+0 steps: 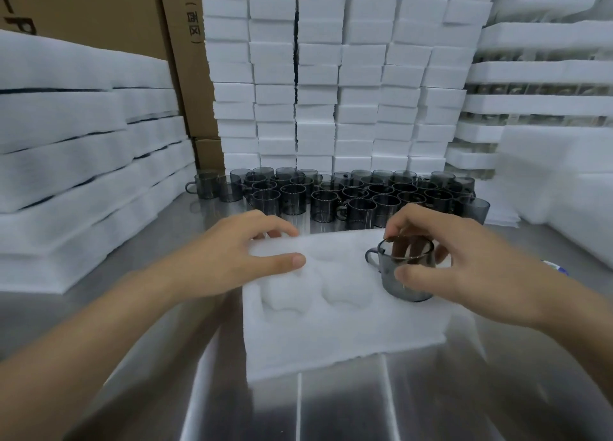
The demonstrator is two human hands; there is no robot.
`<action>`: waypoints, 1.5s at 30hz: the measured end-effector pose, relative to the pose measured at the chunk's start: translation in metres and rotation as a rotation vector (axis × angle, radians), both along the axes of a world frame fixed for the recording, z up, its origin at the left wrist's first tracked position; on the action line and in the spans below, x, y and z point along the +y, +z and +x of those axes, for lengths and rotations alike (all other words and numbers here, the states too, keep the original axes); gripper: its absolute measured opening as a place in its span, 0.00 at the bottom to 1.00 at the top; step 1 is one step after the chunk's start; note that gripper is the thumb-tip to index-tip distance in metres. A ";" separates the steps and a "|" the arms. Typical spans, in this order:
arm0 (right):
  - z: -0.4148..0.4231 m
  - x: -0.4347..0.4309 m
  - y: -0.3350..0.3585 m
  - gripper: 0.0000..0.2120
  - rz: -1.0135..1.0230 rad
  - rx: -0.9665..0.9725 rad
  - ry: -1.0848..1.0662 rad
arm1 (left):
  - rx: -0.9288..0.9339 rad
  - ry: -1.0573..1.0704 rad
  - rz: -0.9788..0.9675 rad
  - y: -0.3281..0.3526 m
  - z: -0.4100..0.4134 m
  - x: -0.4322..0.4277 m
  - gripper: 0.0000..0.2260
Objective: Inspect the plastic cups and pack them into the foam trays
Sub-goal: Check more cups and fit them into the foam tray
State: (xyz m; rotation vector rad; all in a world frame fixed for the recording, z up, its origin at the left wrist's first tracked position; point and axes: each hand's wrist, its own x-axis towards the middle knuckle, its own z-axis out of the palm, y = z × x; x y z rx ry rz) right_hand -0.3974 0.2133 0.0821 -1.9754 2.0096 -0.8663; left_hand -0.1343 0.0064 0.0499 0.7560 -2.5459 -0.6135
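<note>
Right hand (pixel 457 261) grips grey cup (pixel 406 268) over foam tray (pixel 331 324). Left hand (pixel 238 258) open, flat on tray's far left corner. Far left cardboard box (pixel 189 59): print too blurry to read.

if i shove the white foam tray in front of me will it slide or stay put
The foam tray probably slides easily: it looks light and sits on smooth shiny metal. The left hand pressing its corner suggests it needs steadying. Likely soft, too.

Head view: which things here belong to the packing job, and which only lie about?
Belong to the job:
- smoky cup, held by the right hand
- foam tray, steadied by the left hand
- waiting cups
- stacked foam trays

Lying about:
- cardboard boxes
- foam sheets
- metal table
</note>
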 end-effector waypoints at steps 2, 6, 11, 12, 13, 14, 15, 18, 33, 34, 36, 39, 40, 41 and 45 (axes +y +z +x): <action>0.001 0.000 0.000 0.24 0.021 0.004 0.015 | -0.004 0.001 0.010 -0.001 0.000 0.000 0.28; -0.002 0.001 0.001 0.26 -0.008 -0.039 0.009 | -0.007 -0.001 0.007 0.000 -0.001 -0.001 0.29; -0.001 0.001 0.001 0.27 -0.041 -0.043 0.021 | -0.014 -0.003 0.010 0.000 -0.001 -0.002 0.29; -0.002 0.001 0.002 0.27 -0.032 -0.041 0.025 | -0.013 -0.004 0.009 0.000 -0.001 -0.002 0.29; -0.004 0.002 0.003 0.27 -0.015 -0.036 0.030 | -0.012 -0.006 0.010 -0.001 -0.001 -0.003 0.29; -0.006 0.002 0.004 0.27 0.007 -0.027 0.037 | -0.011 -0.006 0.010 -0.001 -0.001 -0.003 0.28; -0.007 0.003 0.004 0.28 0.030 -0.013 0.043 | -0.010 -0.008 0.012 -0.001 -0.001 -0.002 0.28; -0.008 0.004 0.004 0.29 0.049 0.030 0.043 | -0.003 -0.011 0.020 -0.001 -0.002 -0.002 0.27; -0.010 0.001 0.002 0.23 0.101 -0.040 -0.060 | 0.008 -0.017 0.058 -0.004 -0.003 -0.004 0.28; -0.010 0.000 0.001 0.26 0.131 -0.046 -0.059 | 0.010 -0.015 0.066 -0.004 -0.003 -0.005 0.28; -0.010 0.001 0.000 0.27 0.147 -0.031 -0.057 | 0.010 -0.017 0.072 -0.004 -0.003 -0.005 0.27; -0.011 0.001 0.002 0.23 0.045 0.018 -0.040 | 0.001 -0.024 0.056 -0.003 -0.003 -0.005 0.27; -0.011 0.001 0.003 0.22 -0.010 0.016 -0.042 | -0.002 -0.025 0.053 -0.003 -0.003 -0.005 0.27; -0.010 0.001 0.004 0.23 -0.074 0.002 -0.046 | -0.003 -0.027 0.052 -0.003 -0.003 -0.005 0.28; 0.006 -0.002 -0.002 0.30 -0.167 -0.040 -0.035 | 0.003 -0.026 0.055 -0.005 -0.004 -0.007 0.28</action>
